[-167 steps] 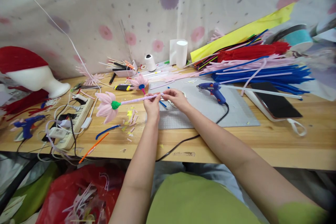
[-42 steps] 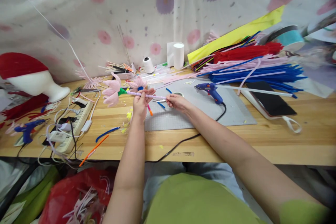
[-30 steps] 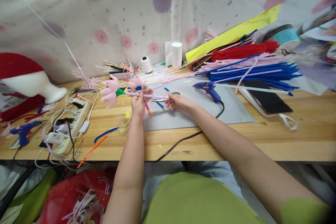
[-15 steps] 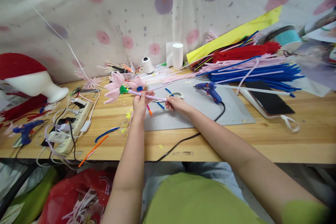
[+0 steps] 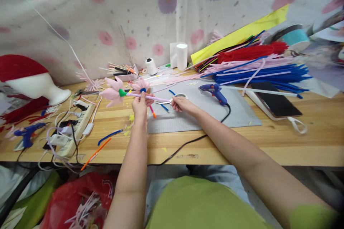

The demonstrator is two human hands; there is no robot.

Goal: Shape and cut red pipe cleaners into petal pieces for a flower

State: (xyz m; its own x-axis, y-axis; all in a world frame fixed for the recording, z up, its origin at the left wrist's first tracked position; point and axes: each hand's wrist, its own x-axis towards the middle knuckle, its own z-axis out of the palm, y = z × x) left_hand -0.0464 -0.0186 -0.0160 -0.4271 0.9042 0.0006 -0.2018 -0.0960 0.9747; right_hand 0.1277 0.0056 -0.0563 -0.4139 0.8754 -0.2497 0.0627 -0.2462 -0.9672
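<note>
My left hand is closed on the thin lilac stem of a pipe-cleaner flower with pale pink petals and a green base. The flower points left, its stem lying nearly level above the table. Closed fingers of my right hand hold scissors, whose slim metal blades point left just under the stem's right end. Beside that hand is a white ring; I cannot tell whether it belongs to the scissors. A second pink flower with a blue centre is just behind my left hand.
A blue glue gun rests on the grey cutting mat. Blue pipe cleaners are piled behind a phone. White thread stands at the back. A power strip with tangled cords lies left; an orange pipe cleaner is near the edge.
My left hand and the flower have shifted slightly left. The scissor blades now show more plainly beside the stem's end, while my right hand has barely moved.
</note>
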